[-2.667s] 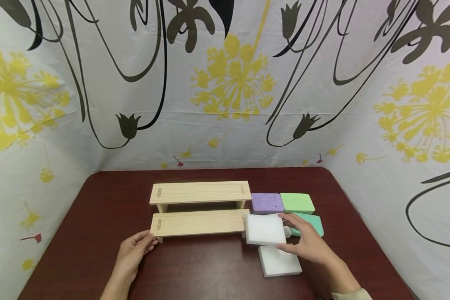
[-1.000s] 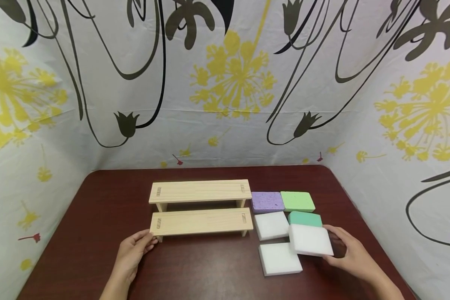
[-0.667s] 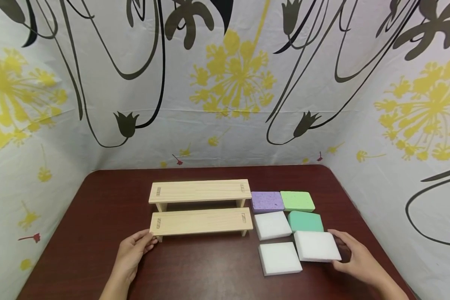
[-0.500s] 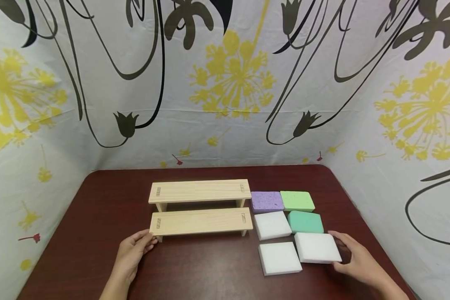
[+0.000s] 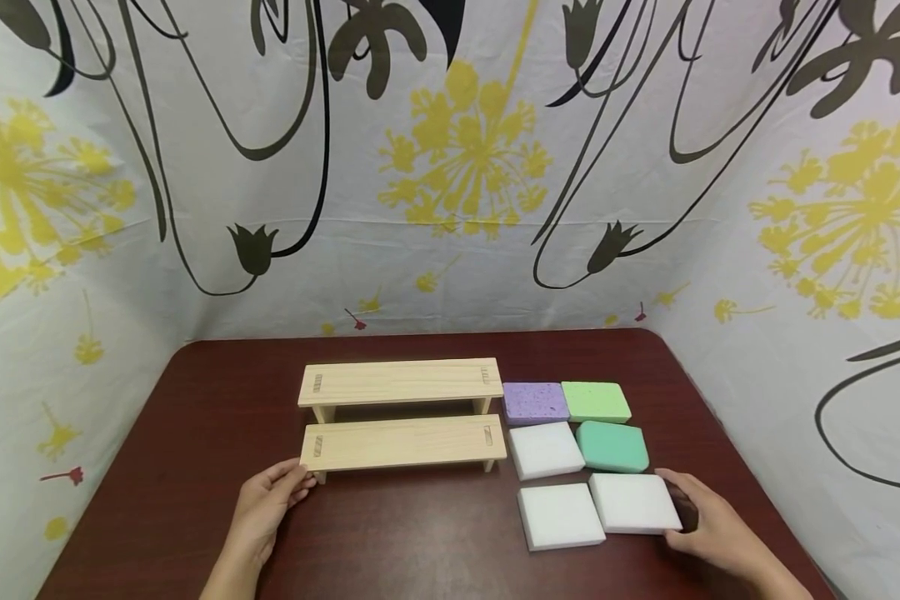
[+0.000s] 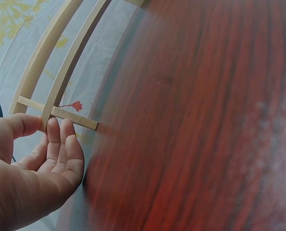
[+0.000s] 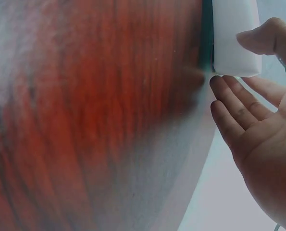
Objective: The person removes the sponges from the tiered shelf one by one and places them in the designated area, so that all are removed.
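Observation:
A two-step pale wooden rack (image 5: 405, 443) stands on the table, and my left hand (image 5: 265, 504) pinches the left end of its lower board. In the left wrist view, thumb and fingertips of the left hand (image 6: 46, 163) meet at that board's corner. My right hand (image 5: 708, 521) holds a white sponge (image 5: 635, 503) by its right side. The right wrist view has the thumb of the right hand (image 7: 263, 125) against the white sponge (image 7: 236, 38), with the fingers at its end. A second white sponge (image 5: 560, 517) lies directly left of it, another white sponge (image 5: 545, 452) behind.
Behind the held sponge lies a teal sponge (image 5: 612, 447). Farther back, a purple sponge (image 5: 536, 403) and a light green sponge (image 5: 596, 402) sit side by side, right of the rack. The dark red table (image 5: 405, 542) is backed by a flower-patterned cloth (image 5: 420, 283).
My right hand has carried the white sponge from beside the rack's right end rightward, then toward me, uncovering the teal sponge. The left hand has stayed at the rack.

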`<state>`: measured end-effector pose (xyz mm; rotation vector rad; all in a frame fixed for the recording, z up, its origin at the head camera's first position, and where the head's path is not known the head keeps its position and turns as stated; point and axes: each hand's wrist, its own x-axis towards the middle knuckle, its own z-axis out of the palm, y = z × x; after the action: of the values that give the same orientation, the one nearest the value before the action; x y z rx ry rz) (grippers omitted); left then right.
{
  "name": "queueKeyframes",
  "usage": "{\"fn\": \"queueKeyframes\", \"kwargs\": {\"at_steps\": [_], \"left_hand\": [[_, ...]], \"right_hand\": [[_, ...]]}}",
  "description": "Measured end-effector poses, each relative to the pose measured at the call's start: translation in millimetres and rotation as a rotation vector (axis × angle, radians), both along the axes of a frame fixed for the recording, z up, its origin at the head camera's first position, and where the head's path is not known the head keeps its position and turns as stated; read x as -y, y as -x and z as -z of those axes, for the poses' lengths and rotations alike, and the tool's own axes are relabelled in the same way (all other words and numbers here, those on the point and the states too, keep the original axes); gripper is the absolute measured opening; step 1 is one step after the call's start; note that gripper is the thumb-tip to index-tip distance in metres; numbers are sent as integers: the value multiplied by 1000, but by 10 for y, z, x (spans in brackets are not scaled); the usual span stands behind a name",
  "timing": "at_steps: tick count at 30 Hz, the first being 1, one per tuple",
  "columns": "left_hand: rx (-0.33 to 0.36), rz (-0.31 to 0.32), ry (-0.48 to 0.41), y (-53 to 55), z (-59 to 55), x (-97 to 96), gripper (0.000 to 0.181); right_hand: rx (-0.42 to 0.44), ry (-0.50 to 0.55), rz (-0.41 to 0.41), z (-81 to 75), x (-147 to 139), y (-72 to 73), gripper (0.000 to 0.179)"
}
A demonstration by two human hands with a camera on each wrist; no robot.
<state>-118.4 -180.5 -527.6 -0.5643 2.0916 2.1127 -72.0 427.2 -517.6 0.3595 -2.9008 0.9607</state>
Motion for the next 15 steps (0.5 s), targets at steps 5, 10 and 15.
{"fn": "queueKeyframes", "kwargs": {"at_steps": [5,10,15], "left_hand": [[-1,-3,-1,-6,-4,8,43],[0,-6,-6,-5,-10,5,43],[2,-5,-8,-4,-23,6,43]], "right_hand": [[55,-22,14,-3,10,3,84],[54,-61,17,-5,-7,2,84],[12,-82,16,-3,-18,-3,86]]}}
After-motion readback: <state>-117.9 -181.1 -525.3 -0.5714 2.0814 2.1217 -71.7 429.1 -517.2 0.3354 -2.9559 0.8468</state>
